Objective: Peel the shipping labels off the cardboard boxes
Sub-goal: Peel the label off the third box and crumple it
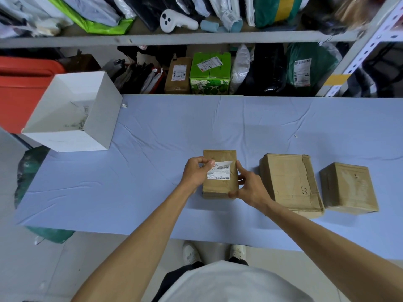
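Observation:
A small brown cardboard box [220, 188] lies on the blue table cloth [152, 138] in front of me. A white shipping label [221, 172] with a barcode covers part of its top; its upper left part is lifted off the cardboard. My left hand [196, 171] pinches that lifted edge between thumb and fingers. My right hand [250, 186] grips the box's right side and lower corner, holding it down. Two more brown boxes stand to the right: a larger crumpled one [292, 184] and a smaller one [349, 188], neither showing a label on top.
An open white box [98, 118] sits at the table's back left, beside a red bin [19, 90]. Behind the table, metal shelves [174, 37] hold several parcels and bags, some labelled. A green bag [30, 166] lies on the floor at left.

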